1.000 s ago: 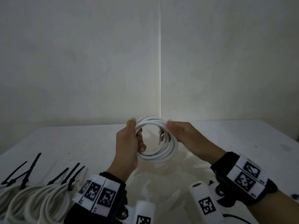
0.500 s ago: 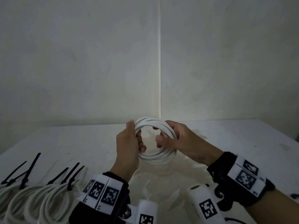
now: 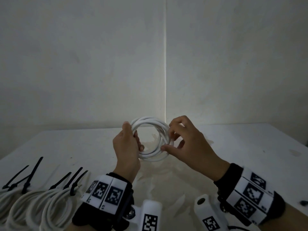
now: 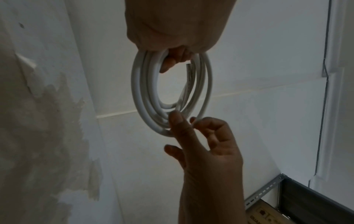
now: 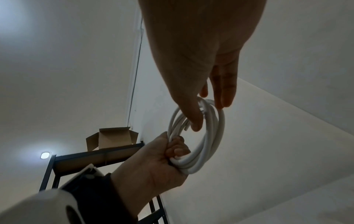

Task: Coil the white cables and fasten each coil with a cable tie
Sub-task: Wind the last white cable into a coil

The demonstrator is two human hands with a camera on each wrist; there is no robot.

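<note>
White cable coil (image 3: pixel 150 139) was held up in the air over the white table (image 3: pixel 250 147), roughly in the middle, between both hands. Left hand (image 3: pixel 126 150) had its fingers wrapped tight around the left side of the loops, basically a full fist on the bundle; you could see that best in the right wrist view (image 5: pixel 162 157). Right hand (image 3: pixel 188 145) was on the opposite side, thumb and fingertips pinching the strands there, with the other fingers loosely bent. In the left wrist view the cut end of the cable (image 4: pixel 188 71) poked into the middle of the ring.

Down in the near left corner of the table sat a row of finished coils (image 3: pixel 33 207), each with a black cable tie (image 3: pixel 32 174) sticking up off it. Lighting was pretty dim overall.
</note>
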